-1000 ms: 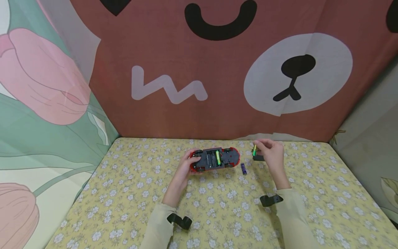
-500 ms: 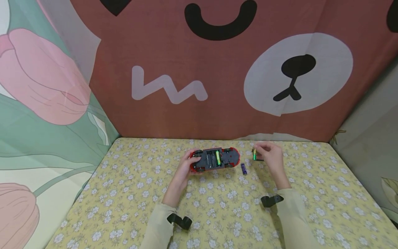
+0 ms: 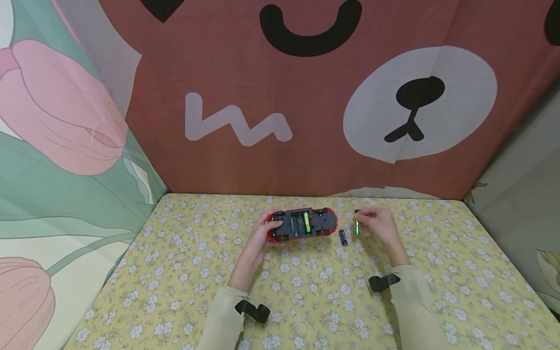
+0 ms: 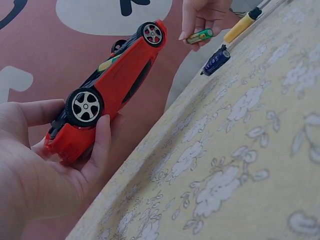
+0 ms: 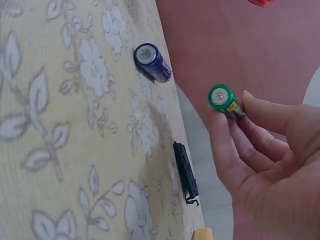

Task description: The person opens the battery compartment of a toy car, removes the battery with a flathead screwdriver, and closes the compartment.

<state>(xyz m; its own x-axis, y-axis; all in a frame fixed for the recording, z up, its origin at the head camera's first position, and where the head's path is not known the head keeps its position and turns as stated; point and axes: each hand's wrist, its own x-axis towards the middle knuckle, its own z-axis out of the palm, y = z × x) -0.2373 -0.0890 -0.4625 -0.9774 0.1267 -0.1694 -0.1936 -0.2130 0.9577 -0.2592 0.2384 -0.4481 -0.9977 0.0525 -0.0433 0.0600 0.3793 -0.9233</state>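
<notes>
My left hand grips one end of a red toy car, held with its dark underside up. A green battery lies in the car's battery bay, beside a bare slot. My right hand pinches another green battery between thumb and fingers, above the table; the left wrist view also shows this battery at the fingertips. A blue battery lies on the tablecloth between the car and my right hand. Under the right hand is a small black battery cover.
A yellow, black-ended rod-like object lies past the blue battery, mostly hidden by the right hand in the head view. The floral tablecloth reaches back to a brown printed curtain. Printed cloths also hang at both sides.
My right hand has turned a little and the green battery in it has moved slightly towards me, uncovering the far edge of the black cover. The left hand and car stay still.
</notes>
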